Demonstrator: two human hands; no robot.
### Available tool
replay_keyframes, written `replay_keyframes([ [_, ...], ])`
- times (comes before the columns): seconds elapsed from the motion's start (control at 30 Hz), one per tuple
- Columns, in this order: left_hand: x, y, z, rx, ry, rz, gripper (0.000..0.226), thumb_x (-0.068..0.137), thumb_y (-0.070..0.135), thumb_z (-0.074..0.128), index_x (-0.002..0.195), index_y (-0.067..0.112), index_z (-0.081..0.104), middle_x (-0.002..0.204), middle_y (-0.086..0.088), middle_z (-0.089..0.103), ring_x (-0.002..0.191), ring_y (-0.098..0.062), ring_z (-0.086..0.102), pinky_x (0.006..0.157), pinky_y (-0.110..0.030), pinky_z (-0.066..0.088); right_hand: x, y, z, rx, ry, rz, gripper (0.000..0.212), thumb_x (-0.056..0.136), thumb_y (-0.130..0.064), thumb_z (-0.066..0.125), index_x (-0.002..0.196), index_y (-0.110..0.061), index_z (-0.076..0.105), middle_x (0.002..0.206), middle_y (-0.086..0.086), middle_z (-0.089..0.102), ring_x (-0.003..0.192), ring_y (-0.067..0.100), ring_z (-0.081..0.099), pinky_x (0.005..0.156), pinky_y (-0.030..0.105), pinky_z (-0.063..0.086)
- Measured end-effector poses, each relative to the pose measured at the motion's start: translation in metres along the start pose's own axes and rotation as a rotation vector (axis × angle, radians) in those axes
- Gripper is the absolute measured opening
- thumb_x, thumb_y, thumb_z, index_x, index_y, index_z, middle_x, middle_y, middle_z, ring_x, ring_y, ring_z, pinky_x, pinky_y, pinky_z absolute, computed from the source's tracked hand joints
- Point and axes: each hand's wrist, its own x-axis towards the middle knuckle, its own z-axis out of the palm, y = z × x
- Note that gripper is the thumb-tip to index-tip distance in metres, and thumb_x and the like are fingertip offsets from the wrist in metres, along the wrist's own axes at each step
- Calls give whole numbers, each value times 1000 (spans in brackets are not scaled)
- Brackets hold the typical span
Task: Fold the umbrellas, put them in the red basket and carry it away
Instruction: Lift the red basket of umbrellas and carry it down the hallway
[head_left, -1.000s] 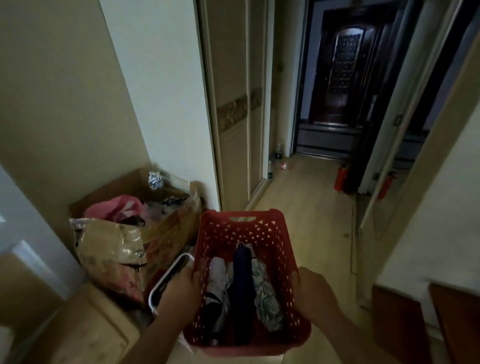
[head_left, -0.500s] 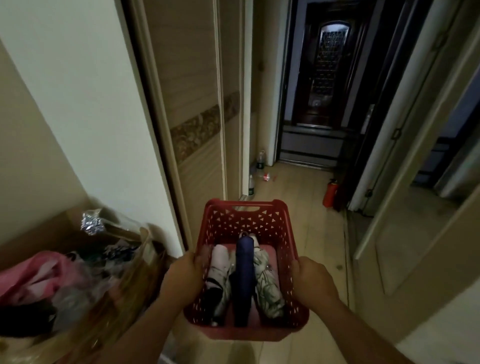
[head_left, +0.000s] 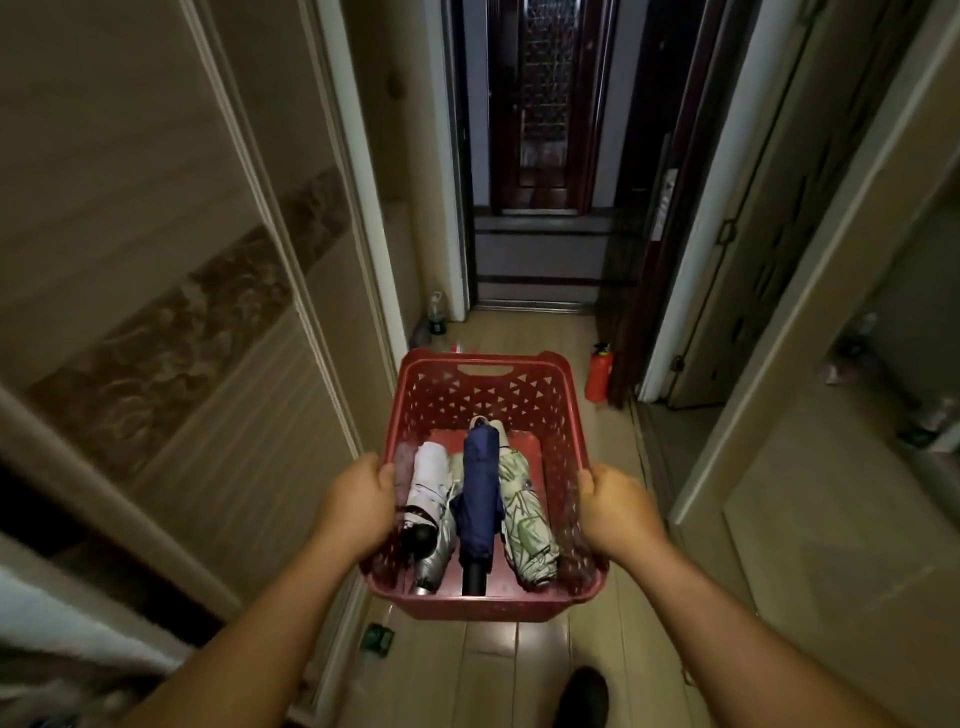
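Note:
A red plastic basket (head_left: 483, 387) with triangular holes is held up in front of me over the hallway floor. My left hand (head_left: 358, 501) grips its left rim and my right hand (head_left: 615, 506) grips its right rim. Three folded umbrellas lie side by side inside: a white and silver umbrella (head_left: 431, 499) on the left, a navy blue umbrella (head_left: 480, 488) in the middle, and a green leaf-patterned umbrella (head_left: 522, 512) on the right.
A narrow wooden-floored hallway runs ahead to a dark front door (head_left: 540, 104). A sliding wardrobe door (head_left: 156, 260) lines the left side. A red fire extinguisher (head_left: 598, 371) stands at the right, bottles (head_left: 435, 314) at the left wall. My shoe (head_left: 582, 693) shows below.
I have moved forward down the hallway with the basket. The cardboard box of clutter on the left has dropped out of view, and the front door is closer.

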Motion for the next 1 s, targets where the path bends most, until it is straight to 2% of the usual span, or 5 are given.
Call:
replay_keyframes([
  [0.3,209,99,66,30,29,-65,32,109,32,47,105,7,67,108,-27,73,100,-44,70,83,-44,54,266,9,-26,57,-101,-29,42,108,-43,32,90,-18,61,89,8,69,82,31,66,70,35,50],
  [0.47,313,160,80,23,36,-87,32,111,27,44,115,3,64,111,-25,71,103,-42,67,76,-34,38,391,-8,-50,-21,-110,-82,35,106,-38,37,97,-17,64,92,6,69,86,29,68,75,37,55],
  [0.7,506,194,121,-42,59,-99,31,107,31,43,108,10,67,104,-20,74,91,-37,69,84,-45,55,579,-35,-40,-116,-78,-72,44,107,-45,30,100,-22,67,92,4,71,82,27,67,74,40,58],
  [0.83,621,220,132,3,48,-74,31,107,34,42,102,13,64,103,-18,73,93,-37,67,82,-43,54,691,-61,-40,-119,-87,-68,40,108,-48,31,97,-24,62,91,3,66,81,28,62,67,35,45],
  [1.0,763,267,125,23,2,-41,34,110,34,41,116,12,67,114,-20,73,106,-39,68,84,-38,49,828,-90,-44,-140,-65,-78,50,108,-48,29,104,-21,71,97,6,72,84,29,66,66,33,45],
])
